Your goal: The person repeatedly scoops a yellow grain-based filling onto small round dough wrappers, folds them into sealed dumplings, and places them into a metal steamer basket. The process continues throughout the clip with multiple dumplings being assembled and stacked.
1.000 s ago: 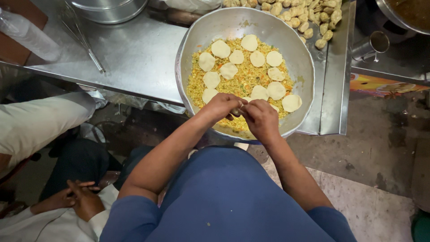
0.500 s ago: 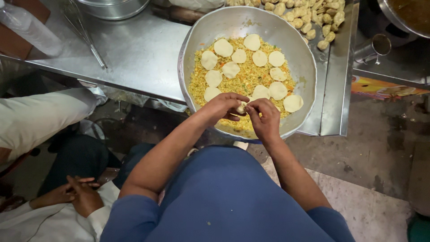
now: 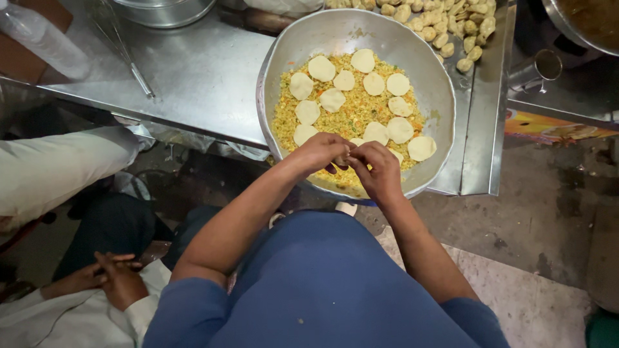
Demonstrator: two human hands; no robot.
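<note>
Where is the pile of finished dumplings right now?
In the head view, the finished dumplings lie at the top right on the steel table, just beyond the large metal bowl of filling.

Large bowl [image 3: 284,58]: thin metal, dull silver, inner wall smeared and matt, rim catching some light. Filling [image 3: 351,119] inside: crumbly, grainy, yellow with orange and green flecks, dry-looking. Dough discs [image 3: 400,129] on it: pale, smooth, matt, floury. Tabletop [image 3: 200,77]: sheet steel, brushed, soft sheen, faint scuffs and smudges. Folded dumplings [image 3: 445,32] at far edge: same pale dough, pleated, matt. Bottle [image 3: 42,42] at left: clear plastic, cloudy. Metal cup [image 3: 538,67]: polished, brighter than the tabletop. Blue shirt [image 3: 322,283]: soft knit cloth, matt. Floor [image 3: 541,212]: rough concrete, stained, patchy.
</note>
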